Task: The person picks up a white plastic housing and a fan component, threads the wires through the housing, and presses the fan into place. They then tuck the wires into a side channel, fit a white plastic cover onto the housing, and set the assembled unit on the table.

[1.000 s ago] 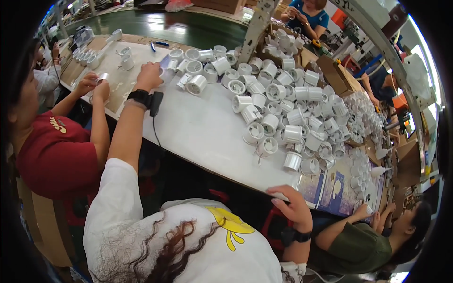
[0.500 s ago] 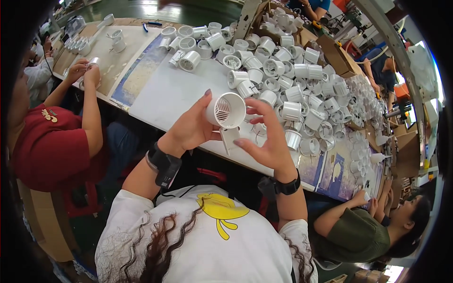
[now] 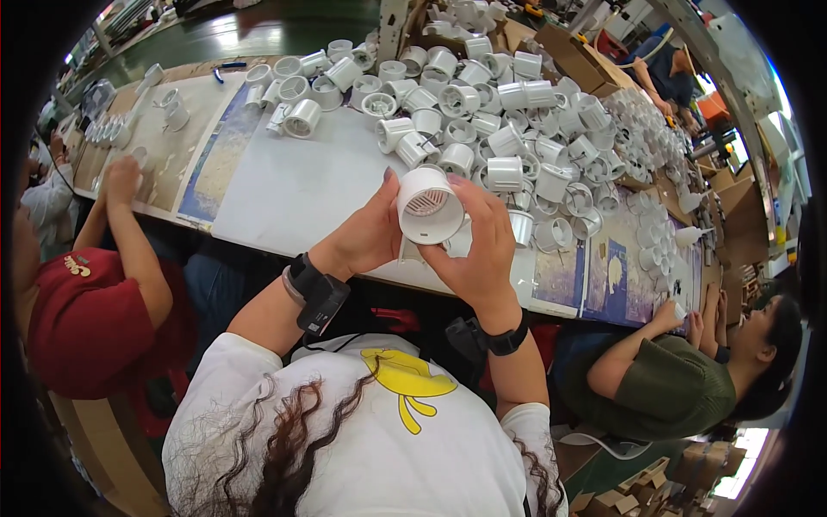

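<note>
The slatted white plastic cup [image 3: 431,207] is held up over the near edge of the white sheet [image 3: 293,185], its round mouth toward the viewer and parallel slats showing inside. The left hand [image 3: 362,226] grips the cup's left side, thumb raised along the wall; its other fingers are mostly hidden behind. The right hand [image 3: 482,246] pinches the cup from the right, fingers at the upper wall, thumb at the lower rim. A flat white tab [image 3: 408,251] just below the cup is largely covered by the hands, so its attachment cannot be told.

Beyond the sheet and to its right lies a heap of white cups [image 3: 504,172]; overlap hides the lower ones. Left of the sheet, the red-shirted co-worker's hands [image 3: 121,179] close around something blurred. Right of it, the green-shirted co-worker's hands [image 3: 668,315] have a white piece [image 3: 680,311] too small to identify.
</note>
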Demonstrator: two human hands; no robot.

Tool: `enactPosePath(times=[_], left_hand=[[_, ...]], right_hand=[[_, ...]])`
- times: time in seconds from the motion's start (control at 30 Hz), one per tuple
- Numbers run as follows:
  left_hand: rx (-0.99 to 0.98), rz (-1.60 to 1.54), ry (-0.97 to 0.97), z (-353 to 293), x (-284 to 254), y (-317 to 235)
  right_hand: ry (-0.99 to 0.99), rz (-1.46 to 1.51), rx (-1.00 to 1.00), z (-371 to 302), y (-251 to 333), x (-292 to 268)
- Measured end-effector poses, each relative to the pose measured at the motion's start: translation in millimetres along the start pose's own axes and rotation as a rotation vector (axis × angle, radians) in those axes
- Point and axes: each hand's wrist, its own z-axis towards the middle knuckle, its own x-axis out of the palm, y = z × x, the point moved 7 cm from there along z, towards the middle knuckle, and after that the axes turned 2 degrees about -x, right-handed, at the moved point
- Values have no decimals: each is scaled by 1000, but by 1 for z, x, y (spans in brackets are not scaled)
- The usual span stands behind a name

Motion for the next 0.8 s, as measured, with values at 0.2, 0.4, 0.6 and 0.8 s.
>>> enactPosePath(times=[0.2,0.4,0.6,0.8], left_hand=[[21,10,127,4,-15,0],[773,1225,-511,-71,-47,-96],[369,1957,-651,-90,-74,-88],[477,1009,-438,-69,-71,-88]], right_hand=[[-6,13,2,-1,-3,-8],[28,200,287,-53,-47,-35],[-47,50,486,-55,-99,-62],[175,-306,259,-15,-112,-53]])
